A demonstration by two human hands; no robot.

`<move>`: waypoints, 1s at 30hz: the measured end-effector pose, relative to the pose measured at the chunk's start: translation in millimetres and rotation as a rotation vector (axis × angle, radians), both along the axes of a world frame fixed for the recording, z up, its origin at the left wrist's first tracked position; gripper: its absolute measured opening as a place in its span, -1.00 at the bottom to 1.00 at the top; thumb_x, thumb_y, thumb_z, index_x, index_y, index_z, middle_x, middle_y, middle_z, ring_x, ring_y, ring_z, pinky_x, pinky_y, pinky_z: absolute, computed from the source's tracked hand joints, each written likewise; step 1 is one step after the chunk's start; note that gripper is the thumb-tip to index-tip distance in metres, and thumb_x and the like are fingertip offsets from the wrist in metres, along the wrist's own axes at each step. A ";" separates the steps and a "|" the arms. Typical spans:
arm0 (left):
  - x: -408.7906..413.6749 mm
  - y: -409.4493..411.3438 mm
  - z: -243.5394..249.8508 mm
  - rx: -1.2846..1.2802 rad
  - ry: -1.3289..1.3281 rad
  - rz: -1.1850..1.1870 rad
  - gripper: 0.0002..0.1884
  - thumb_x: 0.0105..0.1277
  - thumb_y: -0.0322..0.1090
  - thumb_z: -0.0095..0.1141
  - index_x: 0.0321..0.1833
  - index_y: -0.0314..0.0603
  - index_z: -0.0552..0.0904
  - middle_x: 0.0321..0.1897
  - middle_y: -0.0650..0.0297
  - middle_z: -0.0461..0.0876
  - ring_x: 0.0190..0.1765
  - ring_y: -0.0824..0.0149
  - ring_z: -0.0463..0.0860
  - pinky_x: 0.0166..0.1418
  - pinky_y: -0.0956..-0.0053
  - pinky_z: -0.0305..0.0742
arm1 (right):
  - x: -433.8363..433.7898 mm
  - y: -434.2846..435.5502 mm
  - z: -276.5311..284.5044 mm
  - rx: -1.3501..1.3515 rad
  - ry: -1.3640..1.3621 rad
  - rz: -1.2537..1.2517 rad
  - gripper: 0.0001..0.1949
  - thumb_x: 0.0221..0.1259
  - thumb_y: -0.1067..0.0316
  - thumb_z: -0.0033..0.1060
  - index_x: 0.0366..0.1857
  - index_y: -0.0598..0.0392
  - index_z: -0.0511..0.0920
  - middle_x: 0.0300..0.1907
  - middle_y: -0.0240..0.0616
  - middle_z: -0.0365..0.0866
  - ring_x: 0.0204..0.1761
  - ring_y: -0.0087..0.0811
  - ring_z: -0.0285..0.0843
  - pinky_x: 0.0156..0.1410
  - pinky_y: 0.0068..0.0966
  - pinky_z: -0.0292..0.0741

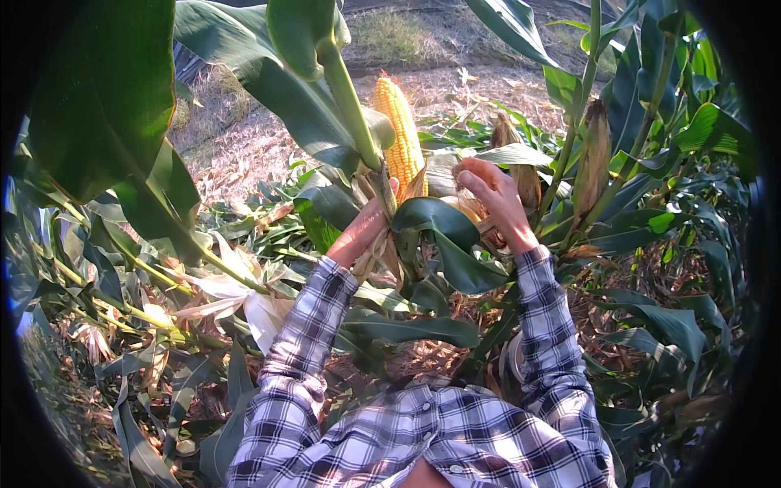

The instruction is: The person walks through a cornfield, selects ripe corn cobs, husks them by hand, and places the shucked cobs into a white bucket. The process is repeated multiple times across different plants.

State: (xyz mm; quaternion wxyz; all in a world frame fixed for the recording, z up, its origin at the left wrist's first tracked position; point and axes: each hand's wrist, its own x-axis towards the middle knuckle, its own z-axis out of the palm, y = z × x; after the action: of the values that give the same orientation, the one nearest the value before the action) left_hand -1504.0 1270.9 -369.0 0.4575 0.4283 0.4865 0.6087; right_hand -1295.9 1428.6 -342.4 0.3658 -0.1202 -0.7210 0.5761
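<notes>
A yellow corn ear (398,131) stands upright with its kernels bare, beside a green corn stalk (349,97). My left hand (366,222) is behind the stalk at the base of this ear; its fingers are mostly hidden, so its hold cannot be told. To the right of the ear, my right hand (493,195) is raised, thumb and fingers bent close together around a small brown tuft that looks like corn silk (459,174). Pale husk leaves (442,174) lie between the ear and my right hand. A curled green leaf (448,235) hangs in front of the ear's base.
More stalks with dry-husked ears (592,161) stand at the right. Opened pale husks (244,293) hang on leaning stalks at the left. Large corn leaves (104,97) reach across the upper left. Dry ground with plant litter (244,152) lies beyond.
</notes>
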 end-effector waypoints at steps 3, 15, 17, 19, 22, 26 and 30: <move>13.5 -8.4 -20.1 0.088 0.421 0.289 -0.31 0.56 0.18 -0.30 0.42 -0.36 0.30 0.28 0.16 0.47 0.26 0.35 0.45 0.34 0.43 0.33 | -47.1 -0.7 -12.0 -0.122 -0.348 0.406 -0.44 0.38 -0.02 0.14 0.22 0.26 0.47 0.10 -0.20 0.61 0.08 -0.47 0.54 0.24 -0.51 0.44; 1.5 -60.4 -7.2 0.121 0.768 0.641 -0.42 0.43 -0.33 0.10 0.43 -0.39 0.27 0.39 0.04 0.35 0.39 0.29 0.38 0.45 0.42 0.24 | -97.5 -40.5 -72.5 -0.354 -0.193 0.701 -0.66 0.39 0.27 0.16 0.13 0.22 0.56 0.01 -0.42 0.64 -0.03 -0.64 0.53 0.10 -0.61 0.49; -12.3 -73.1 40.4 0.020 1.135 0.731 -0.35 0.24 -0.38 0.32 0.36 -0.38 0.34 0.34 0.01 0.40 0.34 0.27 0.42 0.39 0.40 0.30 | -97.7 -50.8 -71.0 -0.317 -0.181 0.790 -0.62 0.35 0.25 0.21 0.16 0.21 0.55 0.05 -0.41 0.63 0.00 -0.66 0.51 0.11 -0.63 0.46; -28.5 -74.3 93.8 0.067 1.568 0.704 -0.35 0.14 -0.32 0.34 0.29 -0.35 0.38 0.27 0.02 0.42 0.29 0.21 0.44 0.34 0.35 0.33 | -98.9 -62.7 -70.3 -0.313 -0.099 0.901 -0.57 0.27 0.12 0.29 0.10 0.20 0.58 -0.05 -0.38 0.67 -0.10 -0.65 0.54 0.01 -0.62 0.49; -38.4 -61.3 154.0 0.100 2.034 0.259 -0.34 0.00 -0.24 0.38 0.19 -0.30 0.44 0.16 0.03 0.46 0.21 0.13 0.47 0.27 0.26 0.37 | -100.0 -73.0 -68.5 -0.283 -0.144 0.886 -0.58 0.27 0.17 0.25 0.12 0.21 0.56 -0.05 -0.41 0.67 -0.08 -0.66 0.53 0.03 -0.63 0.48; -31.1 -43.9 186.5 0.145 2.285 -0.202 -0.32 -0.19 -0.13 0.43 0.05 -0.24 0.52 0.02 0.04 0.52 0.10 0.02 0.52 0.18 0.15 0.43 | -96.6 -81.0 -67.1 -0.282 -0.182 0.969 -0.59 0.26 0.18 0.24 0.10 0.22 0.56 -0.06 -0.40 0.67 -0.09 -0.68 0.53 0.03 -0.63 0.48; -31.2 -35.6 186.2 0.245 2.317 -0.351 -0.38 -0.32 -0.05 0.43 -0.18 -0.23 0.53 -0.31 0.16 0.51 -0.18 0.12 0.55 -0.02 0.16 0.46 | -87.4 -88.8 -77.1 -0.328 -0.191 0.945 -0.57 0.24 0.17 0.25 0.09 0.23 0.56 -0.08 -0.40 0.67 -0.11 -0.66 0.52 0.01 -0.62 0.48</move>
State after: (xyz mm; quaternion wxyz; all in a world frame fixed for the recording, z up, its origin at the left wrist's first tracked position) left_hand -1535.2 1235.3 -182.8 -0.2245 0.8278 0.4844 -0.1725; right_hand -1383.3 1339.8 -419.5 -0.0259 0.1112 -0.6269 0.7707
